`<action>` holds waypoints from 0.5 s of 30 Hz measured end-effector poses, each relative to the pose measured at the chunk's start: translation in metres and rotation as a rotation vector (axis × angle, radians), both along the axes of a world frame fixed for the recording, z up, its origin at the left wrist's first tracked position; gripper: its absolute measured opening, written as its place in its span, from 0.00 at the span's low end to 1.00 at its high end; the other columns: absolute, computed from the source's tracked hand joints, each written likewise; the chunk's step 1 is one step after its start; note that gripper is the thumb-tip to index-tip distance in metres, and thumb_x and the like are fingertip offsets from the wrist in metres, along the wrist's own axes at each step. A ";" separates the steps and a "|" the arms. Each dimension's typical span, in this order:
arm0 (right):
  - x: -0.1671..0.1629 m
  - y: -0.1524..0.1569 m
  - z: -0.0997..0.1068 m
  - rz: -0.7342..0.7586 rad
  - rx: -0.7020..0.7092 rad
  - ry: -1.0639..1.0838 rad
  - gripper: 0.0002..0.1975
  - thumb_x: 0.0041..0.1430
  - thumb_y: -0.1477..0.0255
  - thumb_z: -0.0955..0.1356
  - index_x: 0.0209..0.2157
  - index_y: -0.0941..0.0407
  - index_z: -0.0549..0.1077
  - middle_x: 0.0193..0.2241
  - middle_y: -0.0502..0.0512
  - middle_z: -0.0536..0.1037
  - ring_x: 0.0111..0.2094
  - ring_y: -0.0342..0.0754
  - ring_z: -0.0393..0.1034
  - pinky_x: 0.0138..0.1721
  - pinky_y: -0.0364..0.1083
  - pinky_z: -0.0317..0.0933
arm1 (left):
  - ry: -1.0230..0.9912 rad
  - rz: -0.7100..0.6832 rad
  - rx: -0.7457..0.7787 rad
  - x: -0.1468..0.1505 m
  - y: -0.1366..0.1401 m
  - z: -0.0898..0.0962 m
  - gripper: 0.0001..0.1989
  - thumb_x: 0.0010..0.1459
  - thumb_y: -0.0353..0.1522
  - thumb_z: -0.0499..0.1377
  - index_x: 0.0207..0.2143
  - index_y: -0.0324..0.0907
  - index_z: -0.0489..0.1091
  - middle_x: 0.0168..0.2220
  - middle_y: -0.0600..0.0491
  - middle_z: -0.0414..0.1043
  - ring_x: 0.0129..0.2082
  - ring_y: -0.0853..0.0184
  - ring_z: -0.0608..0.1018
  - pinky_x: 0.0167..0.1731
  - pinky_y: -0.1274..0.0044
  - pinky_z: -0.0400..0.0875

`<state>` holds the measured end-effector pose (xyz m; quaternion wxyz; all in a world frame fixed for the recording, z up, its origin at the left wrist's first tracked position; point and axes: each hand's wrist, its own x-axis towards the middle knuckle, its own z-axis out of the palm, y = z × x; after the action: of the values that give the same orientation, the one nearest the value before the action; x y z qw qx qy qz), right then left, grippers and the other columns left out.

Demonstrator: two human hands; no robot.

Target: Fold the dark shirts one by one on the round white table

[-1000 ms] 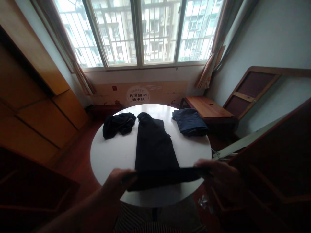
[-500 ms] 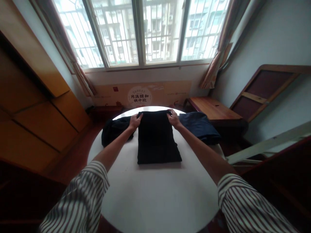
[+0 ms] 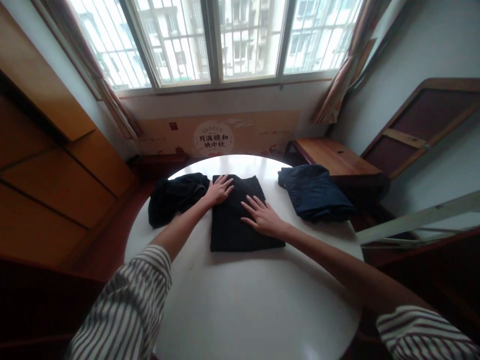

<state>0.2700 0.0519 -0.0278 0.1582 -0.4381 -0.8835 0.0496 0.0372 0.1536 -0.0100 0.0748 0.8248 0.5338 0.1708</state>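
Note:
A folded black garment (image 3: 234, 232) lies flat on the white round table (image 3: 247, 300); its exact kind cannot be made out. My left hand (image 3: 220, 191) rests open on its far left part, fingers spread. Across its right side my right hand (image 3: 263, 216) lies open and flat, fingers stretched toward the left. A crumpled dark garment (image 3: 172, 197) sits left of the folded one, close to my left wrist. On the right is a stack of folded dark blue clothing (image 3: 317, 192), apart from my right hand.
Beyond the table, a printed cardboard panel (image 3: 255, 130) stands below the barred window (image 3: 176, 45). A low wooden table (image 3: 335, 155) is at the far right, with a wood-framed panel (image 3: 423, 120) leaning by the wall. Orange-brown cabinets (image 3: 56, 185) line the left.
Both hands have let go of the garment's far corners and now lie flat on it. My right hand has come nearer and inward. The view has tilted slightly down.

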 end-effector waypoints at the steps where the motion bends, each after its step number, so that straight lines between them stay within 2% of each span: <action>1: 0.007 -0.011 -0.007 -0.024 -0.007 -0.010 0.33 0.68 0.53 0.58 0.67 0.56 0.57 0.69 0.66 0.53 0.68 0.64 0.46 0.62 0.65 0.50 | 0.046 0.026 -0.062 0.001 0.000 -0.001 0.24 0.69 0.43 0.46 0.64 0.49 0.62 0.67 0.46 0.56 0.68 0.51 0.55 0.62 0.45 0.45; 4: 0.026 -0.030 -0.021 -0.094 -0.007 0.052 0.35 0.69 0.53 0.56 0.67 0.63 0.55 0.68 0.71 0.53 0.68 0.62 0.47 0.64 0.61 0.50 | 0.108 0.099 -0.124 0.007 0.003 0.002 0.24 0.70 0.41 0.45 0.66 0.50 0.58 0.67 0.46 0.56 0.68 0.48 0.54 0.61 0.42 0.42; 7: 0.034 -0.033 -0.024 -0.165 0.005 0.162 0.32 0.70 0.56 0.55 0.64 0.66 0.59 0.64 0.74 0.61 0.65 0.61 0.55 0.63 0.59 0.53 | 0.105 0.129 0.009 0.023 -0.012 0.015 0.22 0.68 0.35 0.49 0.62 0.48 0.64 0.65 0.44 0.60 0.66 0.49 0.58 0.63 0.46 0.45; 9: 0.035 -0.032 -0.021 -0.214 0.050 0.243 0.28 0.69 0.57 0.57 0.58 0.64 0.66 0.57 0.73 0.69 0.60 0.61 0.62 0.60 0.58 0.57 | 0.061 0.066 0.120 0.037 -0.038 0.025 0.19 0.67 0.32 0.50 0.58 0.44 0.69 0.60 0.42 0.65 0.61 0.51 0.65 0.62 0.54 0.54; 11: 0.036 -0.029 -0.017 -0.276 0.106 0.301 0.23 0.66 0.56 0.61 0.48 0.61 0.71 0.47 0.70 0.74 0.52 0.61 0.67 0.55 0.58 0.61 | 0.005 -0.055 0.163 0.048 -0.073 0.029 0.17 0.67 0.32 0.49 0.52 0.41 0.72 0.52 0.42 0.72 0.53 0.56 0.73 0.56 0.63 0.65; 13: 0.039 -0.026 -0.014 -0.338 0.109 0.329 0.20 0.61 0.53 0.66 0.38 0.57 0.72 0.38 0.65 0.75 0.43 0.59 0.69 0.49 0.56 0.64 | -0.041 -0.158 0.139 0.051 -0.108 0.026 0.16 0.69 0.35 0.49 0.47 0.42 0.74 0.43 0.45 0.75 0.44 0.60 0.77 0.48 0.70 0.71; 15: 0.044 -0.023 -0.011 -0.351 0.036 0.344 0.18 0.59 0.53 0.67 0.30 0.55 0.69 0.31 0.60 0.73 0.36 0.56 0.70 0.42 0.52 0.64 | -0.055 -0.188 0.113 0.046 -0.135 0.015 0.15 0.69 0.37 0.50 0.45 0.42 0.75 0.41 0.47 0.75 0.40 0.62 0.78 0.45 0.72 0.72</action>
<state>0.3136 0.0292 -0.0384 0.3205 -0.5670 -0.7546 0.0795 0.0831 0.0191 0.0055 0.0588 0.8692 0.4412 0.2154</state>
